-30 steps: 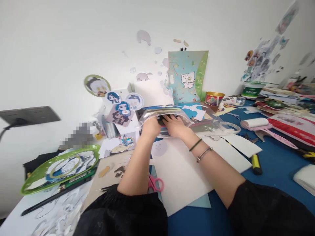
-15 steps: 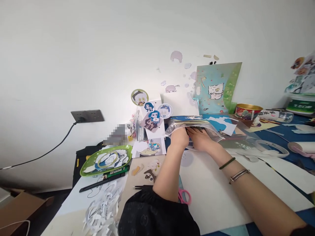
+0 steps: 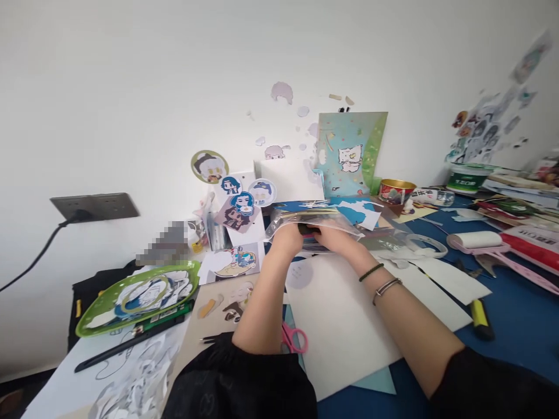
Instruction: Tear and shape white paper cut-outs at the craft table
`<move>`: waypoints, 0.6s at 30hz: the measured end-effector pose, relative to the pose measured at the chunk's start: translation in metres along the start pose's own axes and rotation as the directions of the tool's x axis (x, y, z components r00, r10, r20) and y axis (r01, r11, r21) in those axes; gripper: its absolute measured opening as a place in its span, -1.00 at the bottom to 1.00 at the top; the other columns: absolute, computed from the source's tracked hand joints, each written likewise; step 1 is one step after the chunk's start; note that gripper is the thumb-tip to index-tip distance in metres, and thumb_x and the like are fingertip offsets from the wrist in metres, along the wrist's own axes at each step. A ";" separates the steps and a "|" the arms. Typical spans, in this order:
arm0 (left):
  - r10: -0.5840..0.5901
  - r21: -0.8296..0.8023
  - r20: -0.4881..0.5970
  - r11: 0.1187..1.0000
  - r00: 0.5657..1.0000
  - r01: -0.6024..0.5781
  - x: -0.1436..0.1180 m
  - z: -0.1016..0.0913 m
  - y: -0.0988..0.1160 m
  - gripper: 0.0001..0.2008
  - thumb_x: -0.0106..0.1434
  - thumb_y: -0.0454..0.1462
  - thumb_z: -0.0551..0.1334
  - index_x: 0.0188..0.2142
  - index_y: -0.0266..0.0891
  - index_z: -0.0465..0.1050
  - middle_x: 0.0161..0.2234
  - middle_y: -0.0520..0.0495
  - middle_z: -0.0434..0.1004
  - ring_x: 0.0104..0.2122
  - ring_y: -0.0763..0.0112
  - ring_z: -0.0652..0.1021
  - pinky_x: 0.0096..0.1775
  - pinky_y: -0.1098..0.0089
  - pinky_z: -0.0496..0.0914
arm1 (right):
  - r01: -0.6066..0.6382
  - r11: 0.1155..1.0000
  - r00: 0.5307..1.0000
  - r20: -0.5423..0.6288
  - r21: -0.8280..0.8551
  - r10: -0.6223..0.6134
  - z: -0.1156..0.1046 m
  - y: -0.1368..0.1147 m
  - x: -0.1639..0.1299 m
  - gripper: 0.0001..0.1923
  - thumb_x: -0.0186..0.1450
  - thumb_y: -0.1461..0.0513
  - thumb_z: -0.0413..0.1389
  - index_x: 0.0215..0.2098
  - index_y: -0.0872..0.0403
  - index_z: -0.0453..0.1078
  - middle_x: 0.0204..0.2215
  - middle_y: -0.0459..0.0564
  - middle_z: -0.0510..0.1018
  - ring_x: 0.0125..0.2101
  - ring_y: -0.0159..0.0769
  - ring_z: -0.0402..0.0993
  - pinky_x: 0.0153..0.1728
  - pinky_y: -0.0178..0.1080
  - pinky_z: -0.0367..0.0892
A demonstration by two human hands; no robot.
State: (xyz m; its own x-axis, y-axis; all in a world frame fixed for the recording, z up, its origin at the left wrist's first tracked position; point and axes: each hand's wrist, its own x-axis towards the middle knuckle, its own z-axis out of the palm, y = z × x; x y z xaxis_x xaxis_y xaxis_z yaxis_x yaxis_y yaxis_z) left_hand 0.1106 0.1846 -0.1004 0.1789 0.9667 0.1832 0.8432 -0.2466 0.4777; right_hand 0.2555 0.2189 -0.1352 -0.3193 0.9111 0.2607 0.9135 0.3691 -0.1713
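Note:
A clear plastic bag (image 3: 276, 217) lies with its mouth towards me at the back of the desk, papers inside it. My left hand (image 3: 288, 237) reaches into the opening, its fingers hidden by the bag and the wrist. My right hand (image 3: 332, 237) is in the same opening from the right, fingers also out of sight. Between the hands shows something dark that I cannot make out. Pink-handled scissors (image 3: 295, 338) lie by my left forearm, beside a large white sheet (image 3: 345, 326).
At left are a green tray (image 3: 89, 317) of paper cutouts, a black pen-like tool (image 3: 113, 349) and paper scraps (image 3: 135, 378). Cutout cards (image 3: 243, 203) stand behind. A gold-rimmed tub (image 3: 396, 191), a pink-handled roller (image 3: 476, 240) and a yellow-and-black tool (image 3: 481, 320) lie right.
The view has turned to the right, bringing more of the right side of the desk in. My right hand's fingers, spread and visible before, are now tucked deeper out of sight in the bag.

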 end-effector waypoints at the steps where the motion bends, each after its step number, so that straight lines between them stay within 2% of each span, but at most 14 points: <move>1: 0.004 0.004 0.004 1.000 1.000 -0.004 0.000 -0.001 0.000 -0.43 0.16 -0.53 0.04 0.17 -0.28 0.27 0.12 -0.26 0.40 0.12 0.18 0.40 0.06 0.30 0.30 | -0.018 1.000 1.000 -0.015 -0.002 0.018 -0.001 0.004 0.002 -0.64 0.24 0.32 0.04 -0.01 0.07 0.44 0.04 0.10 0.48 0.05 -0.12 0.35 0.03 -0.17 0.21; 5: -0.003 0.022 0.018 1.000 1.000 0.003 -0.001 -0.002 0.001 -0.39 0.14 -0.54 0.05 0.20 -0.25 0.22 0.14 -0.24 0.38 0.11 0.18 0.41 0.06 0.30 0.31 | -0.052 0.999 0.996 -0.071 -0.006 0.051 -0.003 0.014 0.006 -0.72 0.25 0.22 0.08 -0.09 0.03 0.49 -0.06 0.06 0.55 -0.01 -0.13 0.41 -0.01 -0.20 0.26; 9: 0.008 0.021 0.002 1.000 1.000 -0.008 -0.001 0.000 0.001 -0.37 0.12 -0.55 0.06 0.20 -0.27 0.22 0.19 -0.24 0.31 0.15 0.16 0.36 0.10 0.26 0.27 | -0.075 0.997 0.986 -0.154 -0.014 0.072 0.000 0.013 0.005 -0.68 0.34 0.21 -0.05 -0.04 0.05 0.45 -0.11 0.09 0.56 -0.04 -0.16 0.42 -0.03 -0.20 0.26; 12: 0.037 0.006 -0.025 0.999 0.999 -0.037 0.000 0.001 0.000 -0.36 0.12 -0.57 0.05 0.20 -0.24 0.22 0.20 -0.21 0.29 0.18 0.20 0.31 0.13 0.26 0.23 | -0.087 0.996 0.974 -0.214 -0.034 0.078 0.002 0.008 0.003 -0.67 0.36 0.23 -0.10 -0.07 0.08 0.46 -0.15 0.11 0.57 -0.08 -0.13 0.43 -0.04 -0.17 0.25; 15: 0.062 -0.012 -0.050 0.998 0.997 -0.063 0.001 0.002 -0.001 -0.34 0.11 -0.59 0.02 0.21 -0.23 0.21 0.24 -0.16 0.23 0.23 0.24 0.24 0.17 0.27 0.19 | -0.072 0.996 0.961 -0.269 -0.053 0.055 0.003 0.004 0.000 -0.64 0.37 0.26 -0.16 -0.09 0.12 0.45 -0.18 0.14 0.56 -0.11 -0.11 0.41 -0.04 -0.13 0.22; 18: 0.065 -0.028 -0.066 0.997 0.996 -0.067 0.003 0.001 -0.003 -0.33 0.10 -0.60 0.01 0.20 -0.21 0.21 0.25 -0.11 0.22 0.24 0.28 0.21 0.18 0.28 0.17 | 0.007 0.997 0.961 -0.277 -0.072 -0.027 0.001 0.004 -0.003 -0.67 0.34 0.32 -0.14 -0.13 0.11 0.46 -0.16 0.12 0.53 -0.11 -0.12 0.37 -0.06 -0.14 0.21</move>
State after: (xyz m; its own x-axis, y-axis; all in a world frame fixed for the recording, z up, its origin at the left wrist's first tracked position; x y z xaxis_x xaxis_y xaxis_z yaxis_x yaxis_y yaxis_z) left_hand 0.1096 0.1878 -0.1024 0.1991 0.9420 0.2702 0.8151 -0.3122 0.4879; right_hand 0.2595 0.2178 -0.1378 -0.2612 0.8145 0.5181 0.9271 0.3610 -0.1002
